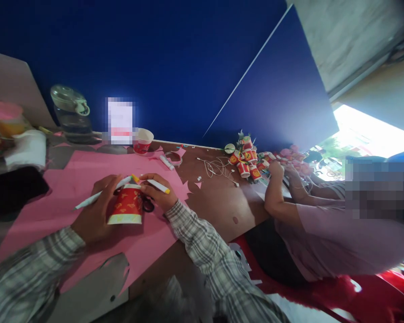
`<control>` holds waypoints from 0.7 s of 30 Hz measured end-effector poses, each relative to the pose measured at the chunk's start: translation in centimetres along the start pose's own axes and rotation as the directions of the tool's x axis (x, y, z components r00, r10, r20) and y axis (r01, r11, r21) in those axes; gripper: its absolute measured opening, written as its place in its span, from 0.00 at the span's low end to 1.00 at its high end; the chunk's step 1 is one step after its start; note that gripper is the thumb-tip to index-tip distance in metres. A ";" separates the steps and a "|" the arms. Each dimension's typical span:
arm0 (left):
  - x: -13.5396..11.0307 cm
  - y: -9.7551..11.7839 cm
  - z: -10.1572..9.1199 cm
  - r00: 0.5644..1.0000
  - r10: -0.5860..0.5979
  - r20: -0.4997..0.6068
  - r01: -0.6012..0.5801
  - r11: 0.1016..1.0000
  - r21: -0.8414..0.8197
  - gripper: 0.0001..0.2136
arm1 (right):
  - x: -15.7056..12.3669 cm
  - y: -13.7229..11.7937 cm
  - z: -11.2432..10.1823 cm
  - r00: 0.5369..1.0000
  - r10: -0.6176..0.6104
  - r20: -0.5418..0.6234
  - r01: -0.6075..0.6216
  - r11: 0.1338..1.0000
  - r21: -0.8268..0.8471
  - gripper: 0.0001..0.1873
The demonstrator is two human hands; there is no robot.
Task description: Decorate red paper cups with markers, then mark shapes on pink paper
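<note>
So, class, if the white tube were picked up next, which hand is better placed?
Probably the right hand: it is nearer the white tube, while the left hand is on the far side of the red cup. It holds a yellow-ended pen, though.

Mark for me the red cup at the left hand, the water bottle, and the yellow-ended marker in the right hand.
Red cup (pixel 127 202): head view, on its red side wall.
Water bottle (pixel 73 119): head view, on its body.
Yellow-ended marker (pixel 158 185): head view, on its white barrel.
</note>
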State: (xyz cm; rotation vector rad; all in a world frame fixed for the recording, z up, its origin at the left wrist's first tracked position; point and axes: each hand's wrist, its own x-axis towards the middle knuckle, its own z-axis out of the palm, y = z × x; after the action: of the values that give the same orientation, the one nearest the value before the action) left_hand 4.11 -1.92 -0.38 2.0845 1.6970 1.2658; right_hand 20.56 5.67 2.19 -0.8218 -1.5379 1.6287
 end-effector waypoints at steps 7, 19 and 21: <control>0.1 0.4 -0.3 1.000 0.010 0.005 -0.010 1.000 -0.005 0.42 | -0.4 0.2 0.8 0.998 -0.055 -0.003 0.054 0.967 0.251 0.20; 0.2 0.0 -0.1 0.997 0.011 0.071 -0.010 1.000 -0.003 0.49 | 0.3 0.3 0.4 0.998 0.007 0.070 -0.044 0.845 0.533 0.22; 0.2 0.2 -0.2 0.995 0.017 0.096 -0.016 1.000 -0.016 0.49 | 0.3 0.3 0.3 0.996 -0.001 0.094 -0.050 0.841 0.539 0.22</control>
State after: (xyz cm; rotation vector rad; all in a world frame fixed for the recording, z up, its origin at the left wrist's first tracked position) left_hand 4.14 -1.91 -0.09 2.1186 1.6277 1.1590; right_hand 20.17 5.77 1.91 -0.4570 -1.0277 2.0063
